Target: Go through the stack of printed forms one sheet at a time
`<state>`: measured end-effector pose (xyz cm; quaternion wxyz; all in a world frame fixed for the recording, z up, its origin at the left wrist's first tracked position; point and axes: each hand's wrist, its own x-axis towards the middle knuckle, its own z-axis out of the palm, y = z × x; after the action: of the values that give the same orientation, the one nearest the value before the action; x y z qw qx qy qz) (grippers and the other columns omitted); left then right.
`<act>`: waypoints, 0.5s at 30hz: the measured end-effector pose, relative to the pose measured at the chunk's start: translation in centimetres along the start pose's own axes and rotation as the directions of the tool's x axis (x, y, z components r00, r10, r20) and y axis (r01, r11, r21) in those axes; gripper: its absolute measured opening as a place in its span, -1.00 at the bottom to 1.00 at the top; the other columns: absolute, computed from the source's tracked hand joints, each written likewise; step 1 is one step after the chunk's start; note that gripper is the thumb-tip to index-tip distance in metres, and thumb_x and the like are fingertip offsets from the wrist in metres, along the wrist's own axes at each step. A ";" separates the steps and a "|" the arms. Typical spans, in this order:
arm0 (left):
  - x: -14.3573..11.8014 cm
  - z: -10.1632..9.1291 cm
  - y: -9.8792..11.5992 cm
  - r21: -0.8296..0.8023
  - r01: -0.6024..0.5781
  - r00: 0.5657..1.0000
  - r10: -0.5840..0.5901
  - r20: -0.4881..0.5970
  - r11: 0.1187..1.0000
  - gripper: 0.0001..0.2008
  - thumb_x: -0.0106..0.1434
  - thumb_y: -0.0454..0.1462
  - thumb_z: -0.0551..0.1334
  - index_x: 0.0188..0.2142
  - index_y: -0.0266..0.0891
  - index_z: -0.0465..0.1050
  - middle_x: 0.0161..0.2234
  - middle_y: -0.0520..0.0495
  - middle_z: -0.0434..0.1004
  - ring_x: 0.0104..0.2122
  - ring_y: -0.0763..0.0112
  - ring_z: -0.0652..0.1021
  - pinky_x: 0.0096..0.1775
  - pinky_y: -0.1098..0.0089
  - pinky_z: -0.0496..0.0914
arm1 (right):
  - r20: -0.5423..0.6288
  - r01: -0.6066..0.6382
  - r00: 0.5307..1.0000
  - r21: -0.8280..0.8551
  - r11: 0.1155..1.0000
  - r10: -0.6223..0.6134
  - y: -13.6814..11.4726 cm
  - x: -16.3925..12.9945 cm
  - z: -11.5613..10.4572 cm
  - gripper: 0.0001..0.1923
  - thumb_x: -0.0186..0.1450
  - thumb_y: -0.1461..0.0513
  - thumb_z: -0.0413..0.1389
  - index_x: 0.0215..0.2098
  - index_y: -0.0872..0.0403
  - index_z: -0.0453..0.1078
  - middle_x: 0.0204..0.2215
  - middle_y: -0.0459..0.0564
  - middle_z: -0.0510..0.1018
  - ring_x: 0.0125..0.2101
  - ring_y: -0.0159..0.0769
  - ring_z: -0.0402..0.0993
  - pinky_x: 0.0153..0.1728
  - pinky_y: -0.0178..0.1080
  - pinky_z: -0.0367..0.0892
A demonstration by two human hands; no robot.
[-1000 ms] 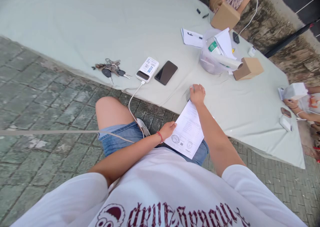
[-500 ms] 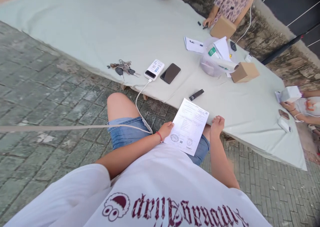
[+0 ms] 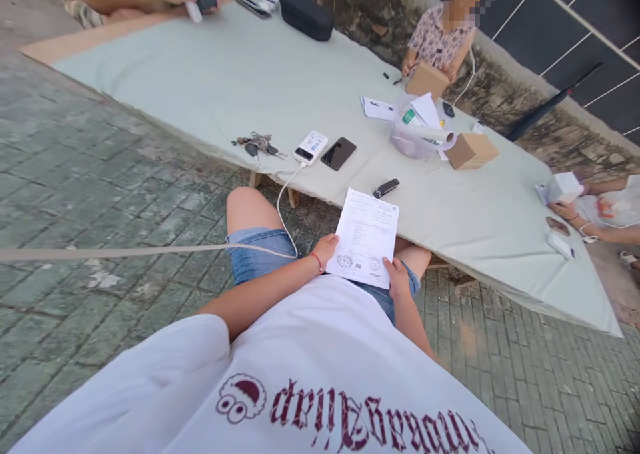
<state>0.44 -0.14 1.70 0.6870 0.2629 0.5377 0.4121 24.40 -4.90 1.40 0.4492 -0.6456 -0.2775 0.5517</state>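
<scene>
Printed paper, stamped: above the lap, beside the surface. Left hand: gripping its left edge. Right hand: gripping its lower right edge. Black stapler-like tool: on the surface, unheld. Progress: paper in hand; whether fastened, what remains, cannot be told.

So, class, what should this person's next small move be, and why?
Probably slide the paper forward onto the table, beside what looks like a black stapler. The left hand and right hand both hold it, its near end is over the shorts, and its far end appears at the table's edge.
</scene>
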 end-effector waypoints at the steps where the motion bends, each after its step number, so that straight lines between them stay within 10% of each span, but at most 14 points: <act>1: 0.0 -0.1 0.1 -0.037 0.011 1.000 -0.011 0.010 0.999 -0.58 0.15 0.01 0.33 -0.22 -0.31 0.48 -0.26 -0.19 0.65 -0.19 0.16 0.60 -0.11 0.21 0.46 | 0.023 -0.005 1.000 -0.010 1.000 0.006 0.0 0.0 0.0 -0.60 0.00 -0.02 0.35 -0.33 -0.03 0.34 -0.42 -0.11 0.66 -0.38 -0.15 0.62 -0.37 -0.12 0.54; 9: -0.4 -0.9 0.1 -0.262 0.265 0.926 -0.169 0.338 0.928 -0.56 0.16 -0.05 0.37 -0.14 -0.39 0.54 -0.12 -0.38 0.63 -0.12 0.04 0.63 -0.04 0.11 0.49 | -0.012 0.066 0.998 0.006 0.998 -0.066 0.4 -0.2 -0.7 -0.56 0.04 0.01 0.33 -0.15 -0.02 0.47 -0.25 -0.06 0.69 -0.28 -0.14 0.64 -0.30 -0.12 0.55; 15: -0.1 -2.0 -1.3 -0.197 0.247 0.940 -0.186 0.285 0.949 -0.56 -0.05 -0.16 0.52 -0.25 -0.43 0.59 -0.20 -0.35 0.66 -0.19 0.05 0.65 -0.04 0.11 0.48 | -0.048 0.068 0.996 -0.092 0.993 -0.073 0.0 0.3 -1.2 -0.63 0.09 0.00 0.27 -0.18 -0.04 0.53 -0.29 -0.09 0.69 -0.30 -0.18 0.63 -0.26 -0.13 0.54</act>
<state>-1.16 -1.07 0.11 0.8192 0.1730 0.4163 0.3544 25.66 -4.97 1.19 0.4456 -0.6691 -0.3133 0.5055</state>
